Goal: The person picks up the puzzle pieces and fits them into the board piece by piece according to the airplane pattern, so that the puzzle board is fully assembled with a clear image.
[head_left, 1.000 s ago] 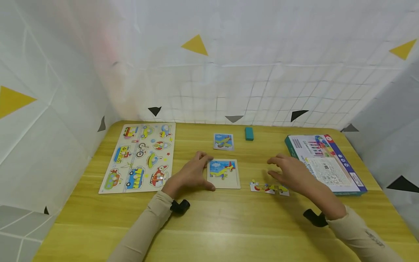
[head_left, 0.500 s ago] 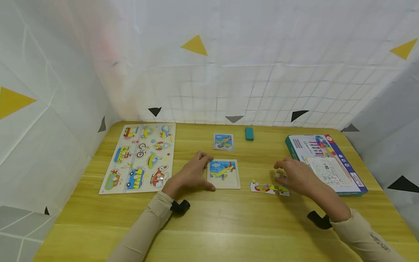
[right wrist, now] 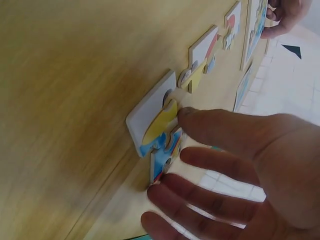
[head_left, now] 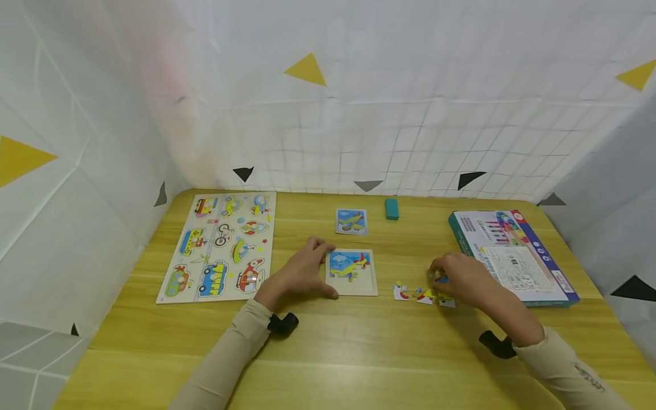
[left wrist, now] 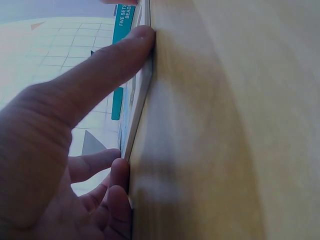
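My left hand (head_left: 302,272) holds a square wooden puzzle board (head_left: 363,287) by its left side, the thumb at the near corner and fingers at the far one. Part of a plane picture fills the board's upper area; bare wood shows below. In the right wrist view, my right hand (right wrist: 235,175) pinches a blue puzzle piece (right wrist: 161,159) between thumb and fingers. It lies against a white and yellow puzzle piece (right wrist: 160,122). Two more puzzle pieces, one yellow and white (head_left: 425,296) and one red and white (head_left: 400,292), lie toward the board.
A small plane picture card (head_left: 351,222) lies behind the board, with a teal block (head_left: 392,209) to its right. At left is a large vehicle peg board (head_left: 217,247). A flat printed box (head_left: 512,262) lies right of my right hand. White sheets (head_left: 328,131) stand behind the table.
My right hand has moved a little right and down onto the pieces, and its fingers have closed on the blue one. The left hand stays on the board.
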Action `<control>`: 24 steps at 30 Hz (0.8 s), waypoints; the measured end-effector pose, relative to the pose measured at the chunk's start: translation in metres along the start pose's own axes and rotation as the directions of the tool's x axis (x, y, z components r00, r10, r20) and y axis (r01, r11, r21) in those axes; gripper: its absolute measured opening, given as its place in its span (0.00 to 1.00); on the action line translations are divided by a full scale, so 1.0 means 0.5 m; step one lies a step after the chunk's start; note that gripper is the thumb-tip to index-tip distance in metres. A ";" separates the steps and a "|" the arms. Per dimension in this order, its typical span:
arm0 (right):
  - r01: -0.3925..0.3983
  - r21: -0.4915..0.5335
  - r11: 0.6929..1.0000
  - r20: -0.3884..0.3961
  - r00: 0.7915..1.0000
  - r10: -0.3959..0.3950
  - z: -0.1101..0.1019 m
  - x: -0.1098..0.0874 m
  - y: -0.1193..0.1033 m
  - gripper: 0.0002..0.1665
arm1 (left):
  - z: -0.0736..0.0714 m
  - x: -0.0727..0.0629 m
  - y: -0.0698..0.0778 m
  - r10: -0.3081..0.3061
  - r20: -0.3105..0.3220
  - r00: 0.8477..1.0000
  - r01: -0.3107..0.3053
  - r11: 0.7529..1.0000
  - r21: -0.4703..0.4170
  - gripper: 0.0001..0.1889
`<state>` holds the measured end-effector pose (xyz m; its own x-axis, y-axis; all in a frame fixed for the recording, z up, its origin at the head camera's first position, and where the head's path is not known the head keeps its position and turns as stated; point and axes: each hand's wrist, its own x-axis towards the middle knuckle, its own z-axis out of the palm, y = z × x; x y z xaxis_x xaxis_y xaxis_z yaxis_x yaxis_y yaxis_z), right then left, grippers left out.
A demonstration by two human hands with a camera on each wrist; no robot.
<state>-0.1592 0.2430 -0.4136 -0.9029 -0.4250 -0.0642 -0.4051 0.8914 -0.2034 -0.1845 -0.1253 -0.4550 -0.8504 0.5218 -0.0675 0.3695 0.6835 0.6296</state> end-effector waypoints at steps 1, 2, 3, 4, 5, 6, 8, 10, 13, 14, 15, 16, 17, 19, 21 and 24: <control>-0.004 0.000 1.000 -0.002 1.000 0.004 -0.001 0.000 -0.001 0.12 | 0.000 0.000 0.000 0.000 0.000 1.000 0.000 1.000 0.002 0.56; -0.008 -0.001 1.000 -0.004 1.000 0.008 -0.002 0.000 -0.002 0.12 | 0.000 0.000 0.001 -0.001 0.002 1.000 0.001 1.000 0.004 0.56; -0.013 -0.001 1.000 -0.005 1.000 0.013 -0.003 0.000 -0.002 0.12 | 0.000 0.000 0.001 -0.001 0.003 1.000 0.001 1.000 0.003 0.56; -0.017 0.001 1.000 -0.005 1.000 0.017 -0.005 0.000 -0.003 0.12 | 0.000 0.000 0.001 -0.002 0.004 1.000 0.002 1.000 0.005 0.56; -0.020 0.006 1.000 -0.005 1.000 0.020 -0.005 0.001 -0.004 0.12 | 0.000 0.000 0.001 -0.002 0.004 1.000 0.002 1.000 0.005 0.56; -0.023 0.014 1.000 -0.003 1.000 0.023 -0.006 0.002 -0.004 0.12 | 0.000 0.001 0.001 -0.002 0.004 1.000 0.002 1.000 0.007 0.56; -0.027 0.027 0.999 -0.003 1.000 0.027 -0.006 0.004 -0.004 0.12 | 0.000 0.002 0.001 -0.005 0.005 1.000 0.005 1.000 0.007 0.56; -0.032 0.045 0.998 -0.001 0.999 0.032 -0.006 0.007 -0.003 0.11 | -0.001 0.002 0.001 -0.007 0.005 1.000 0.007 1.000 0.007 0.56; -0.033 0.055 0.998 -0.008 0.999 0.034 -0.002 0.011 -0.002 0.10 | -0.002 0.002 0.000 -0.005 0.002 1.000 0.005 1.000 0.005 0.56; -0.033 0.055 0.998 -0.013 0.999 0.033 -0.001 0.012 -0.002 0.09 | -0.002 0.001 0.000 -0.006 0.003 1.000 0.006 1.000 0.006 0.56; -0.031 0.056 0.998 -0.018 0.999 0.032 0.000 0.012 -0.001 0.09 | -0.001 0.001 0.000 -0.004 0.002 1.000 0.004 1.000 0.005 0.56; -0.030 0.054 0.998 -0.023 0.999 0.032 0.002 0.013 -0.001 0.09 | -0.001 0.001 0.000 -0.002 0.001 1.000 0.002 1.000 0.005 0.56; -0.032 0.053 0.998 -0.026 0.999 0.033 0.004 0.013 -0.001 0.09 | -0.001 0.001 -0.001 0.000 0.000 1.000 0.000 1.000 0.005 0.56; -0.032 0.050 0.998 -0.031 0.999 0.033 0.007 0.015 0.001 0.10 | 0.000 0.001 0.000 0.002 0.000 1.000 -0.002 1.000 0.001 0.56; -0.029 0.047 0.998 -0.034 0.999 0.031 0.010 0.016 0.003 0.10 | 0.000 0.001 0.000 0.006 -0.002 1.000 -0.006 1.000 -0.002 0.56; -0.022 0.040 0.999 -0.046 0.999 0.024 0.013 0.019 0.004 0.10 | -0.001 0.000 0.002 0.003 -0.002 1.000 -0.003 1.000 -0.001 0.56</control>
<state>-0.1675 0.2398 -0.4207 -0.9181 -0.3955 -0.0237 -0.3788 0.8937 -0.2404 -0.1842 -0.1251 -0.4539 -0.8501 0.5227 -0.0640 0.3716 0.6816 0.6304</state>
